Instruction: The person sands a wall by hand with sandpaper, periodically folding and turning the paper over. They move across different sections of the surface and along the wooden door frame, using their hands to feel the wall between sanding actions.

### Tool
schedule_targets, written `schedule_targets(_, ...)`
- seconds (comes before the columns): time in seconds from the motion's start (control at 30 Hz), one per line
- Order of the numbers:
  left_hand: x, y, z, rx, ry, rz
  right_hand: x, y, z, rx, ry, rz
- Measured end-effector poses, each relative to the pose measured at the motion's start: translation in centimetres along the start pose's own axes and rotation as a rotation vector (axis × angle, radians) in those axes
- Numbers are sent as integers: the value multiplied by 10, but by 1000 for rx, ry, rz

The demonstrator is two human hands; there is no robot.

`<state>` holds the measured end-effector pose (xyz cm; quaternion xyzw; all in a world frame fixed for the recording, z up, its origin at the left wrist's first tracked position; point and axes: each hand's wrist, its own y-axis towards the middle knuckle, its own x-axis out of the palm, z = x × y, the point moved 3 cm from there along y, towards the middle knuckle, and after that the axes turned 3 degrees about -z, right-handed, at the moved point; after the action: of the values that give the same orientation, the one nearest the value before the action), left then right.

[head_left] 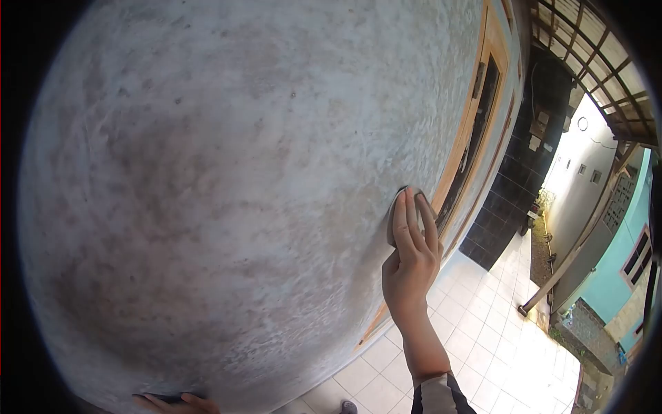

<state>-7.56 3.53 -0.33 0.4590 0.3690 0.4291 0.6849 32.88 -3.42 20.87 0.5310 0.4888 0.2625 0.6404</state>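
The left hand (pixel 185 405) is cut off by the bottom edge, and the pad (pixel 395 233) held under the right hand (pixel 411 270) is partly hidden by its fingers.

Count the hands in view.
2. Right hand: over a pad on the mottled wall, beside the wooden frame. Left hand: at the wall's lower left, partly cut off by the picture's bottom edge.

One wooden window frame (pixel 460 141), running down the right side. Black wall tiles (pixel 507 200), showing beyond it. White floor tiles (pixel 476 331), spreading below. One slanting post (pixel 567 268), rising toward a latticed roof (pixel 596 58). One turquoise house (pixel 622 269), standing at far right.
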Motion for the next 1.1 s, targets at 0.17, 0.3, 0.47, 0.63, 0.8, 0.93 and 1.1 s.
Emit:
schedule_targets(0.17, 7, -8, -14, 14, 1, 9, -2, 7, -9, 35, -51, -17)
schedule_targets(0.3, 15, -13, -30, 26, -39, -16, -6, 3, -22, 50, -81, -58)
schedule_targets(0.47, 22, -11, -44, 52, -84, -24, -8, 9, -31, 88, -88, -84)
schedule_targets(0.63, 32, -9, -51, 77, -130, -12, -8, 10, -19, 89, -165, -81)
schedule_targets(0.8, 35, -8, -53, 100, -158, 4, -5, 15, -21, 74, -196, -122)
schedule_targets(0.93, 28, -7, -58, 127, -173, -1, -15, 26, -5, 170, -79, -62)
schedule_targets(1.1, 25, -11, -56, 109, -167, 25, -25, 10, -18, 69, -5, 38)
